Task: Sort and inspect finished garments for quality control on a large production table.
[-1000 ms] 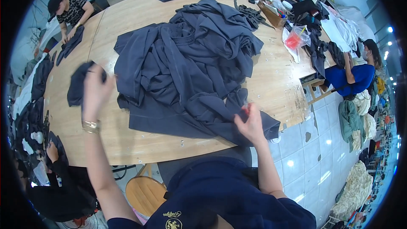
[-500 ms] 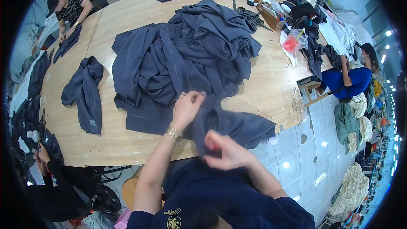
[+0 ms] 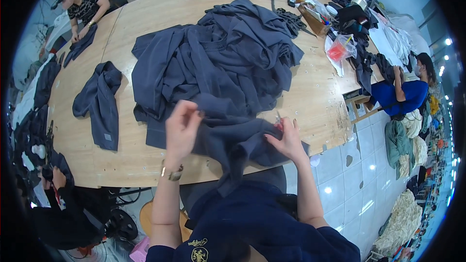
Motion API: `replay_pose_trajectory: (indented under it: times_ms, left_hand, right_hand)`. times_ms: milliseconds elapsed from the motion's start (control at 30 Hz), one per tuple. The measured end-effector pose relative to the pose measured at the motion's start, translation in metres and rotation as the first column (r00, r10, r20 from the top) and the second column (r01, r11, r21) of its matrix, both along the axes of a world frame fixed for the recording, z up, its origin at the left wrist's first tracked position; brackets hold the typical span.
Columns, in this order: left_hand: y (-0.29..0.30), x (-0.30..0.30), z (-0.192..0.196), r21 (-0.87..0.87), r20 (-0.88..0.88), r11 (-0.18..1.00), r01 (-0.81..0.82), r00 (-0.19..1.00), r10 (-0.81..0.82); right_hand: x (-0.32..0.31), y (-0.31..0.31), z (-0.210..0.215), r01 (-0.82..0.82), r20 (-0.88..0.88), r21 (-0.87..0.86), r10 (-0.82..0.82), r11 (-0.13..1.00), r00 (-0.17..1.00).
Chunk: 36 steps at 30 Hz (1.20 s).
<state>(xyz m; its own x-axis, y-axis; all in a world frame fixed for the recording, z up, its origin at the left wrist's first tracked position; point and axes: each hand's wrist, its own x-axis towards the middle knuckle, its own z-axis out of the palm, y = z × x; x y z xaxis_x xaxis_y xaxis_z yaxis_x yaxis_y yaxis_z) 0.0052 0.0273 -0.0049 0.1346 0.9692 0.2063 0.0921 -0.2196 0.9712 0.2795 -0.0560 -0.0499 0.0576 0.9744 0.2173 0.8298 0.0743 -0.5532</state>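
Observation:
A dark grey garment [image 3: 233, 138] hangs in loose folds over the table's front edge, between my hands. My left hand [image 3: 182, 123] is closed in a pinch on its upper left part, which it lifts off the table. In my right hand [image 3: 290, 140] are small red thread snips [image 3: 278, 123], their metal tip pointing away from me; that hand rests by the garment's right part. Just beyond lies a big heap of dark grey garments [image 3: 208, 63].
A folded grey garment [image 3: 99, 102] lies on the wooden table [image 3: 97, 167] at left. At the far right are a drink in a plastic bag [image 3: 338, 49] and dark cloth. Co-workers [image 3: 87, 5] handle cloth around the table. A wooden stool [image 3: 148, 216] stands below the table's edge.
My left hand has moved left, raising the cloth. My right hand has moved right and away from me with the snips, and the garment has shifted and been spread between them.

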Motion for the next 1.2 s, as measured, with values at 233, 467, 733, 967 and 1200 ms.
replay_pose_trajectory:
  times_ms: [233, 467, 733, 967, 1200]
  left_hand:
    - [-0.019, -0.103, -0.01, -0.037, -0.211, 0.948, -0.315, 0.93, 0.301]
    - [-0.056, -0.119, -0.035, 0.105, -0.652, 0.874, -0.475, 0.63, 0.421]
    - [-0.012, -0.053, -0.039, 0.448, -0.443, 0.831, -0.331, 0.725, 0.527]
    - [-0.011, -0.007, -0.039, 0.003, -0.919, 1.0, 0.007, 0.394, 0.0]
    - [-0.029, -0.021, -0.045, -0.256, -0.747, 0.966, -0.04, 0.643, -0.171]
  right_hand:
    - [-0.017, -0.011, -0.007, -0.057, -0.417, -0.156, -0.013, 0.986, 0.909]
    - [-0.047, 0.027, 0.005, -0.042, -0.341, 0.011, 0.043, 0.999, 0.939]
    - [-0.077, 0.051, 0.0, -0.26, -0.323, -0.141, 0.204, 0.955, 0.924]
    - [-0.093, -0.033, 0.007, -0.531, -0.319, -0.063, 0.487, 0.845, 0.813]
    - [-0.087, -0.037, -0.002, -0.389, -0.414, -0.154, 0.299, 0.908, 0.86]
